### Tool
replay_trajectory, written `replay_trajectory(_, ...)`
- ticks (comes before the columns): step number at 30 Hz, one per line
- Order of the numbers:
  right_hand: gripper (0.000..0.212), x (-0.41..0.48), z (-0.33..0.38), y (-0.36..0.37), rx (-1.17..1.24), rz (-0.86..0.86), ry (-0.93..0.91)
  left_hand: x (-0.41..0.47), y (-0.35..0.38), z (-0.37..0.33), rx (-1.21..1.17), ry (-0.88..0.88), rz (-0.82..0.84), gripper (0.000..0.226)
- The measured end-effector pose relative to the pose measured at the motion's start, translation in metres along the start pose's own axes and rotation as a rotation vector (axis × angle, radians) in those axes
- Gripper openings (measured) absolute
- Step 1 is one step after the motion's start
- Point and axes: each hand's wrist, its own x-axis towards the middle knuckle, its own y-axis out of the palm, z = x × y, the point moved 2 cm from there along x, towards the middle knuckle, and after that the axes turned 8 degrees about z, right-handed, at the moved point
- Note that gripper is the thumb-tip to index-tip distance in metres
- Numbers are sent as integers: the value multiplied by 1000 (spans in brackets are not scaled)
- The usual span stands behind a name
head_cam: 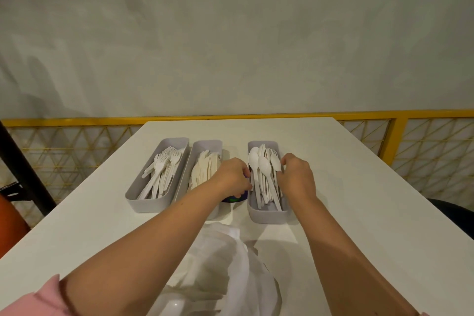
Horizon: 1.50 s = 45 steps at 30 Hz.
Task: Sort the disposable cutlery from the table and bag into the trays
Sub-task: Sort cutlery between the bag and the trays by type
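Gripping the spoon tray (266,215) between them: left hand (232,177), right hand (298,178).

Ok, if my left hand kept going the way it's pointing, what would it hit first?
Your left hand points right, so the spoon tray comes first, at its left wall; possibly touching already.

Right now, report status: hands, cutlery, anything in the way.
Left hand, right hand flank spoon tray, grip unclear. Fork tray, knife tray alongside, filled. Dark object under left hand, between trays.
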Motion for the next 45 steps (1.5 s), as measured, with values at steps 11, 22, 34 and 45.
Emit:
replay_trajectory(11, 21, -2, 5, 7, -145, 25, -53, -9, -4, 1, -37, 18, 5, 27)
replay_trajectory(22, 9, -52, 61, -11, 199, 306, -352, -92, -42, 31, -107, 178, 98, 6)
replay_trajectory(34, 18, -138, 92, 20, -21, 830, -592, -152, -38, 81, 84, 145, 277, 20)
replay_trajectory(45, 58, -164, 90, 45, -353, 1039, -636, -184, -37, 120, 260, 8, 459, 64)
